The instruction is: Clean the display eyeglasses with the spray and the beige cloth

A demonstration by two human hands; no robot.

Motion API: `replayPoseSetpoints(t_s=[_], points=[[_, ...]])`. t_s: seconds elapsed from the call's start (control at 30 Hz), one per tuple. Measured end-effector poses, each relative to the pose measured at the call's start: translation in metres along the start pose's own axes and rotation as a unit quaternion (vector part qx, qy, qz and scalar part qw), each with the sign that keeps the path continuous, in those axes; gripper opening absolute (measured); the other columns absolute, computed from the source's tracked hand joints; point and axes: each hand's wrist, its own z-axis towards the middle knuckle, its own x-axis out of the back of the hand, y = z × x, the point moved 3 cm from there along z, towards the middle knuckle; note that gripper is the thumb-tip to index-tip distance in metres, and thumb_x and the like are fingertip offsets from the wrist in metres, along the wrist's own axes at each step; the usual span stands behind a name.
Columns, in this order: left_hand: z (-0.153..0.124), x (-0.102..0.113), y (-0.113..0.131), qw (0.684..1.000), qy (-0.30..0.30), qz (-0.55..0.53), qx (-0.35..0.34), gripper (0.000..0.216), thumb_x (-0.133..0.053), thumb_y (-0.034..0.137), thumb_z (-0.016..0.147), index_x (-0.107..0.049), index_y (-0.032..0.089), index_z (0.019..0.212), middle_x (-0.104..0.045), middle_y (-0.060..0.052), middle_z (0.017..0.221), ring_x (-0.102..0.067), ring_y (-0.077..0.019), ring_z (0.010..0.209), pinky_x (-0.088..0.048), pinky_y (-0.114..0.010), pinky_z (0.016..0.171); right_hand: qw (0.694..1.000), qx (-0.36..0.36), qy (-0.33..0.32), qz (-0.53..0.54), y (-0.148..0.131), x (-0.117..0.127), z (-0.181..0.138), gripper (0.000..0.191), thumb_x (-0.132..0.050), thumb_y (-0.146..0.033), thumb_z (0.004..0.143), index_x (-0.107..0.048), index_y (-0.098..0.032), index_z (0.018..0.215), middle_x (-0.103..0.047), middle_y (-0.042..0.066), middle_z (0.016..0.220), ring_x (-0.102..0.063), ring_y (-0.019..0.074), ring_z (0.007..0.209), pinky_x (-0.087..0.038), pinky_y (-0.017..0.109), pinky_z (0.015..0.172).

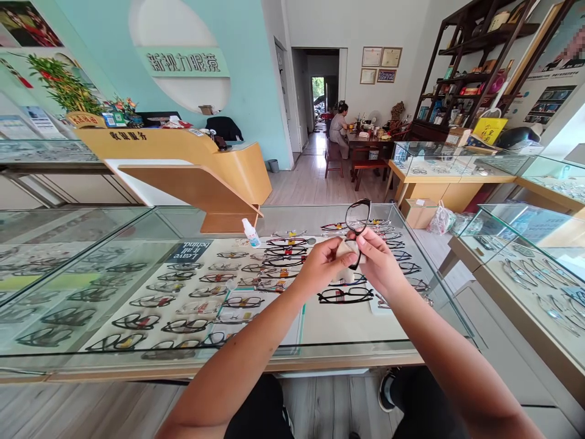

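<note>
Above the glass display counter (256,350), a pair of dark-framed eyeglasses (358,217) is held up on end, one lens standing clear above my fingers. My right hand (377,259) is closed on the frame near its middle. My left hand (325,263) pinches a pale cloth (343,249) around the lower lens, which the cloth and fingers partly cover. To the left, a small white spray bottle (251,233) stands on the countertop. Rows of eyeglasses (345,296) lie beneath and around both hands.
A wooden reception desk (242,174) stands beyond the counter at left. Further back, a person (339,131) sits at a table (368,141). More glass cases (532,262) run along the right. A cardboard box (419,213) and plastic bags (441,217) rest on the floor.
</note>
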Motion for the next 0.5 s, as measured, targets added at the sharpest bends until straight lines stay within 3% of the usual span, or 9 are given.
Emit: replayPoseSetpoints(t_s=[0.17, 0.23, 0.37, 0.5], points=[[-0.0026, -0.0075, -0.0012, 0.999, -0.023, -0.033, 0.011, 0.058, -0.086, 0.065, 0.083, -0.068, 0.019, 0.115, -0.063, 0.0, 0.088, -0.053, -0.0148, 0.076, -0.043, -0.026, 0.068, 0.999, -0.031, -0.01, 0.014, 0.0017, -0.0012, -0.0007, 0.03, -0.098, -0.047, 0.077, -0.08, -0.027, 0.091, -0.071, 0.001, 0.095, -0.06, 0.0165, 0.083, -0.053, 0.029, 0.077], [-0.0036, -0.0082, -0.0011, 1.0, -0.023, -0.015, 0.003, 0.057, -0.083, 0.064, 0.087, -0.068, 0.02, 0.12, -0.066, -0.001, 0.09, -0.054, -0.0154, 0.076, -0.044, -0.027, 0.069, 0.999, -0.041, -0.01, 0.022, 0.0021, 0.0003, -0.0006, 0.031, -0.099, -0.046, 0.076, -0.08, -0.026, 0.091, -0.071, 0.0, 0.094, -0.059, 0.0147, 0.078, -0.052, 0.027, 0.07], [-0.0038, -0.0075, -0.0007, 1.0, -0.029, -0.007, 0.005, 0.057, -0.085, 0.065, 0.085, -0.071, 0.02, 0.117, -0.071, -0.003, 0.089, -0.061, -0.0176, 0.078, -0.047, -0.028, 0.071, 0.998, -0.054, -0.005, 0.019, 0.0024, 0.0028, -0.0004, 0.031, -0.098, -0.045, 0.076, -0.08, -0.027, 0.095, -0.073, -0.001, 0.091, -0.046, 0.0109, 0.059, -0.035, 0.025, 0.048], [-0.0045, -0.007, 0.0013, 0.998, -0.066, 0.003, 0.02, 0.052, -0.085, 0.067, 0.084, -0.074, 0.018, 0.093, -0.066, -0.002, 0.074, -0.06, -0.017, 0.071, -0.049, -0.029, 0.07, 0.998, -0.063, -0.022, 0.023, 0.0021, -0.0002, -0.0004, 0.033, -0.097, -0.047, 0.077, -0.079, -0.027, 0.098, -0.079, 0.001, 0.097, -0.04, 0.0092, 0.053, -0.024, 0.025, 0.043]])
